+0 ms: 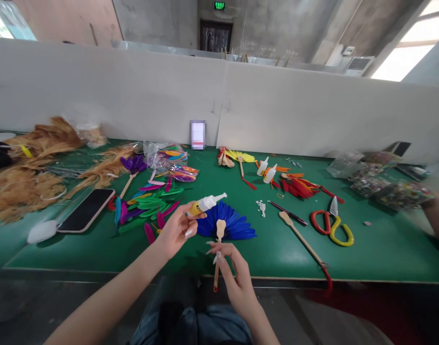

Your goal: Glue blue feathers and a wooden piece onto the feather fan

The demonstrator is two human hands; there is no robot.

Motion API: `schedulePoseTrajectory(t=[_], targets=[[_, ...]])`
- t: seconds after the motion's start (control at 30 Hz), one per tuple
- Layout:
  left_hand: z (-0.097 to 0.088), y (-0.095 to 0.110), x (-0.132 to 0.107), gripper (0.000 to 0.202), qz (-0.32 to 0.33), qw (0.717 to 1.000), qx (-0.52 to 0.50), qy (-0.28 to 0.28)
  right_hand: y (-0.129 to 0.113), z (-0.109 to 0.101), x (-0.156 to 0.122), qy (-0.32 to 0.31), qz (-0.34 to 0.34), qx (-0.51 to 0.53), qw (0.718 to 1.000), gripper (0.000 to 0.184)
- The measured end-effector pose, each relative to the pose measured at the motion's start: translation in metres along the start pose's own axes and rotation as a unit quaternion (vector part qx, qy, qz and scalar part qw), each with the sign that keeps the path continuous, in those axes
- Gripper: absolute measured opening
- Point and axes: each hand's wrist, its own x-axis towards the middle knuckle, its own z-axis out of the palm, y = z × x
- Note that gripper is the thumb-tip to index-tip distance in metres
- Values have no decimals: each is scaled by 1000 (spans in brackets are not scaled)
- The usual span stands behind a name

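Note:
My left hand [179,225] is closed around a small white glue bottle [203,205] with a yellow label, its long nozzle pointing right and slightly up. Below and right of the bottle, a blue feather fan [242,226] spreads over the table's front part. A pale wooden piece [220,229] with a rounded head lies at the base of the feathers, and its stick runs down past the table edge to a red tip. My right hand [235,270] pinches this stick just below the head; its fingertips partly cover it.
Loose green and pink feathers [152,203] and a phone [86,211] lie left. Rightward are white beads [261,208], a tool [288,212], another wooden stick [301,237], scissors [332,225] and two glue bottles [270,174]. Another person's arm [435,218] reaches in at right.

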Motion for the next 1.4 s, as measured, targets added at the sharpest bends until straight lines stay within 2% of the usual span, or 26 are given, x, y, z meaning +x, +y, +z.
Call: schedulePoseTrajectory(t=[0.13,0.23,0.4,0.47,0.6,0.73,0.9,1.0,1.1,1.17,1.23,1.33,1.4], targets=[[1,-15,-6,25,-40,997,-59,2,-4,2,3,35,3,-1,999,12],[4,-27,-11,29,-60,995,-84,1,-6,8,9,54,18,40,998,12],[10,-53,-27,21,-64,995,-63,37,-9,13,16,113,75,117,984,16],[10,-66,-34,30,-35,998,-20,53,-9,12,16,133,90,124,979,19],[7,-83,-45,41,22,987,146,55,-8,8,9,157,117,144,970,24],[5,-91,-50,46,13,967,253,8,-7,8,-4,191,156,149,958,25],[2,-98,-52,45,8,940,341,-33,-8,5,-12,168,163,133,963,21],[3,-94,-53,37,41,902,425,-66,-10,-1,-10,167,145,123,967,19],[2,-87,-53,32,77,842,524,-104,-13,-14,-8,159,125,101,974,21],[-2,-84,-52,28,128,788,595,-97,-14,-27,-7,128,119,51,983,22],[-11,-85,-50,22,225,724,649,-69,-14,-41,-5,64,120,-30,990,20],[-24,-93,-47,20,359,628,689,-52,-11,-58,-3,-31,102,-167,980,16],[-31,-100,-46,27,392,588,705,-62,-8,-64,0,-54,73,-231,969,14]])
